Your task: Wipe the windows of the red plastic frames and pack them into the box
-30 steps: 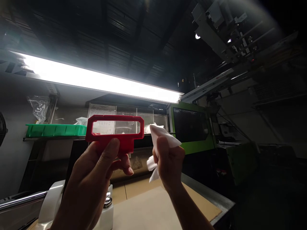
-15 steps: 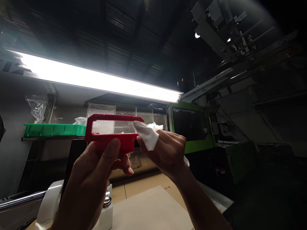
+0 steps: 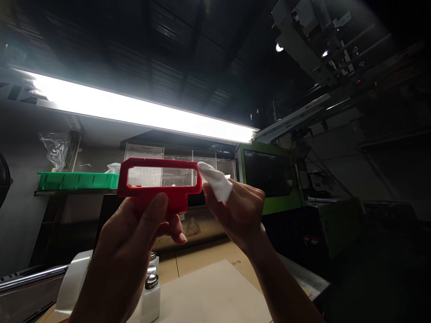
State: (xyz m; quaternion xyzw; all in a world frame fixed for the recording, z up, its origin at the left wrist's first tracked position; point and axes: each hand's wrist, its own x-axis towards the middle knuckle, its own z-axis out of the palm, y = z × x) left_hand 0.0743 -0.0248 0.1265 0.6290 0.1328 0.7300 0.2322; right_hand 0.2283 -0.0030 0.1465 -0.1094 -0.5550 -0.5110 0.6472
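A red plastic frame with a long rectangular opening is held up in front of the lamp-lit shelf. My left hand grips its lower block, thumb on the near face and fingers behind. At the frame's right end, my right hand pinches a white cloth, which covers the fingertips. The cloth meets or nearly meets the frame's right edge; I cannot tell whether they touch.
A bright tube lamp hangs above. Behind stand a green tray on a shelf and a green machine. Below are white bottles with metal tops, a white roll and cardboard.
My right hand and the cloth have moved right, from over the frame's right end to its outer edge. The end bar now shows. My left hand keeps its grip.
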